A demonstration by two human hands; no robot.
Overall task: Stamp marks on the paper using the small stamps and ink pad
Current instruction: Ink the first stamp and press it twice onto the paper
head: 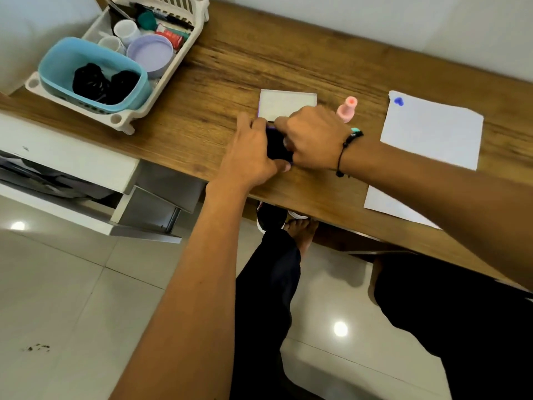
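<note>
We see both hands on the dark ink pad [277,145] near the desk edge; left hand [251,151] fingers pinch its side, right hand [313,137] curls over it, maybe on a stamp, we cannot tell; pink stamp [347,109] stands beside; paper [432,134] carries 1 blue mark; inky fingers could smudge it.

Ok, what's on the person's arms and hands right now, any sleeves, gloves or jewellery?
No sleeves and no gloves: both forearms are bare up to the frame edge. The left hand wears nothing that shows. The right hand has a thin black cord bracelet at the wrist, with dark beads and a small teal piece on top. No rings show from this angle.
</note>
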